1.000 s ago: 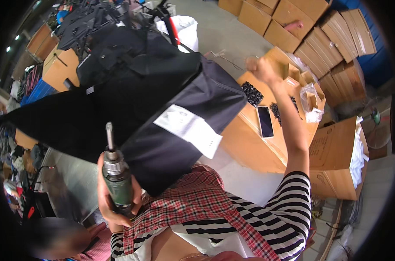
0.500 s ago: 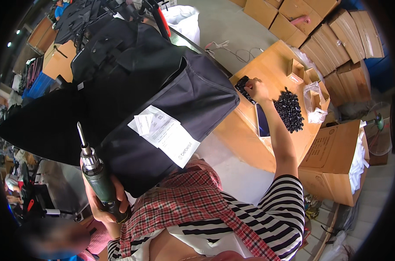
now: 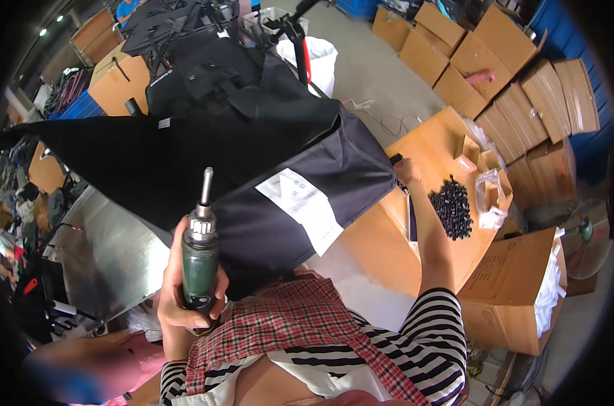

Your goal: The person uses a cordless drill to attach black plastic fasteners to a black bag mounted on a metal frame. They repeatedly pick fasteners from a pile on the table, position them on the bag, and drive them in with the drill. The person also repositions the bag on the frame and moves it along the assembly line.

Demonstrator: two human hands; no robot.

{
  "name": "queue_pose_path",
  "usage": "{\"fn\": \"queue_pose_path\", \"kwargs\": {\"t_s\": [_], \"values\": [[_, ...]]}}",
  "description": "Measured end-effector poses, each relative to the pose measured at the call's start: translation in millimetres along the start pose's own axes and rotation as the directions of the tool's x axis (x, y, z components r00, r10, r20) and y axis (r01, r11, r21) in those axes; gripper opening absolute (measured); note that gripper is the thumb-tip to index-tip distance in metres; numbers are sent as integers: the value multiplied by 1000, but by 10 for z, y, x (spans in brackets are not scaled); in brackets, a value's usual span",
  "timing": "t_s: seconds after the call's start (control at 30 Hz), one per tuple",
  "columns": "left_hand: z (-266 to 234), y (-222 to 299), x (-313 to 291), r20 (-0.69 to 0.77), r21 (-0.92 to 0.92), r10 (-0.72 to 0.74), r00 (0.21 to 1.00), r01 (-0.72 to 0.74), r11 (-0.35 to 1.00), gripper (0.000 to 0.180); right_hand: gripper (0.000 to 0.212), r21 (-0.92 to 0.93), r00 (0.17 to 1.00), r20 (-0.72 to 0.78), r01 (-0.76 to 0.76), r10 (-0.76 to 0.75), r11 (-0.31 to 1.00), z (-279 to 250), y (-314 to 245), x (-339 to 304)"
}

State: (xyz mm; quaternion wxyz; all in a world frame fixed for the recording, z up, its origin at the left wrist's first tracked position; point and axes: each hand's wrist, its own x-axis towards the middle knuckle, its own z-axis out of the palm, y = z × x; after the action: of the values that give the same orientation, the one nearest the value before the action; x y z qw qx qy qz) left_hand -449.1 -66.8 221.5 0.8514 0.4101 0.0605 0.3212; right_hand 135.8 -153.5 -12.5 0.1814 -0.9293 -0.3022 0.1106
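My left hand (image 3: 173, 292) is closed round a green electric screwdriver (image 3: 200, 267), whose metal bit points up and away from me. Past the bit spreads a large black fabric piece (image 3: 253, 155) with a stiff boxy side. White printed paper sheets (image 3: 299, 210) lie on that side. Over the wooden table my right hand (image 3: 407, 172) is closed at a small dark item (image 3: 395, 160) by the fabric's corner; what the fingers hold is too small to make out. Beside that forearm lies a pile of small black parts (image 3: 450, 208). A flat dark-faced object (image 3: 412, 218) sits partly behind the forearm.
Small open cardboard boxes (image 3: 467, 150) and a clear plastic bag (image 3: 489, 208) stand on the wooden table (image 3: 428, 139). A big carton (image 3: 503, 284) is below its right edge. Stacked cartons (image 3: 483, 74) rise behind. Another person in pink (image 3: 127, 358) is at lower left.
My left hand has moved right and the screwdriver now stands more upright. The view has shifted, so the fabric and table sit differently. My right hand is now close to the fabric's corner.
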Motion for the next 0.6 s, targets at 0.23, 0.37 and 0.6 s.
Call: {"fn": "queue_pose_path", "kwargs": {"t_s": [0.23, 0.37, 0.6], "values": [[147, 178, -37, -11, 60, -59, 998, 60, 996, 134, 6, 804, 813, -431, 543, -391, 244, -1463, -1992, -672], [303, 408, -14, 64, 287, -103, 993, 80, 955, 125, 14, 661, 547, -479, 739, -686, 128, -1871, -3317, -1861], [325, 612, -190, 77, 408, 31, 997, -60, 911, 121, 21, 464, 235, -559, 884, -795, -64, -1881, -4057, -2620]]}}
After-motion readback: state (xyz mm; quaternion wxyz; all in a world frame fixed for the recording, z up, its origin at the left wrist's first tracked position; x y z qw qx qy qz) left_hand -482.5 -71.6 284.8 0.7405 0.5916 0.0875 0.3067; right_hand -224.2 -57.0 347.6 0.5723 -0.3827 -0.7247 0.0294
